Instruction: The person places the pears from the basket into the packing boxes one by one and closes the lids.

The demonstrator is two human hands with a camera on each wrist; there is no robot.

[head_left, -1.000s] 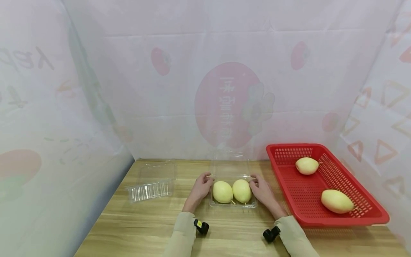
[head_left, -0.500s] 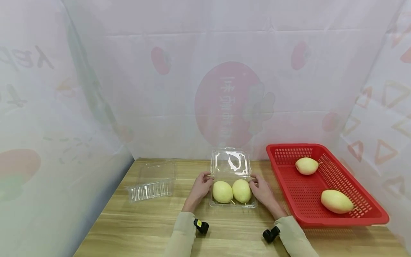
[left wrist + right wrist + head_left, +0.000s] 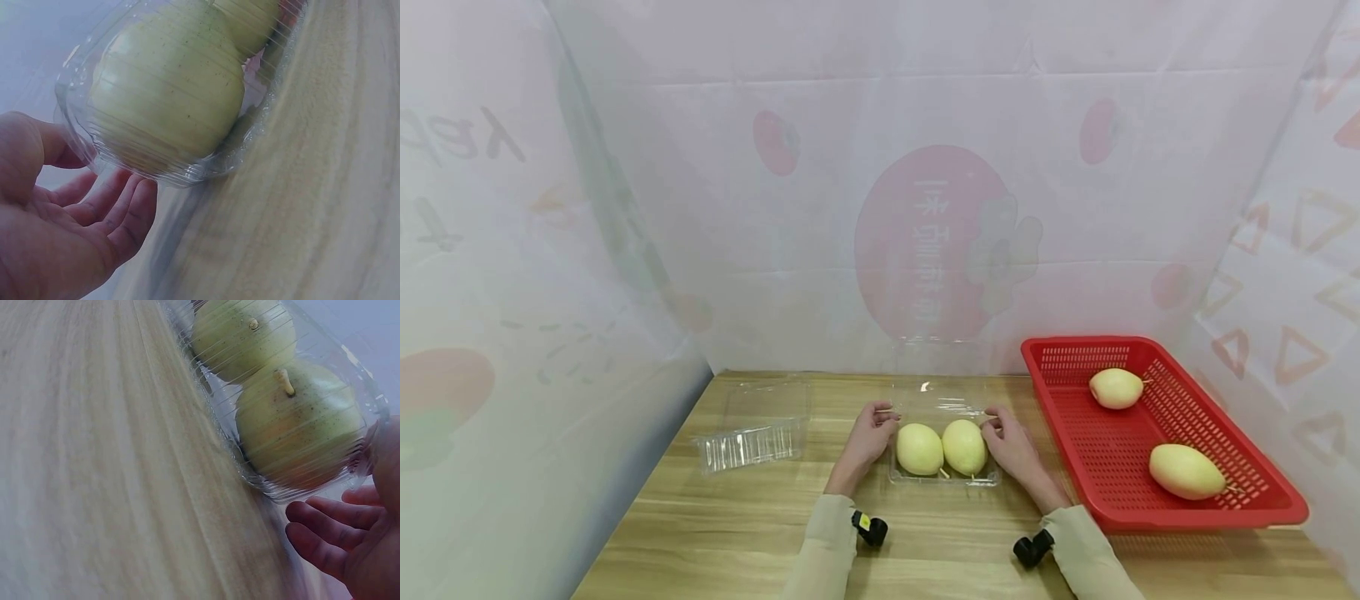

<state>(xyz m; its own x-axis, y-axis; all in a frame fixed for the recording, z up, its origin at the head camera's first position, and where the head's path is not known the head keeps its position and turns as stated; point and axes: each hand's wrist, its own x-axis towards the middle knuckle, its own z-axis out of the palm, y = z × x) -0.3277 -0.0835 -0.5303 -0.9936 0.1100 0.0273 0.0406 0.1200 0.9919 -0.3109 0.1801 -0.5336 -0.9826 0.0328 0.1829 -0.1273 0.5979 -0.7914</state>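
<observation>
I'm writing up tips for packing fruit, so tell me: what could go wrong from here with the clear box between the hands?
The clear box looks thin, so too much pressure from the left hand and right hand at its sides might buckle it. Its lid stands open, so a sharp tilt could roll the pears out. Their stems point frontward and might snag during closing.
</observation>
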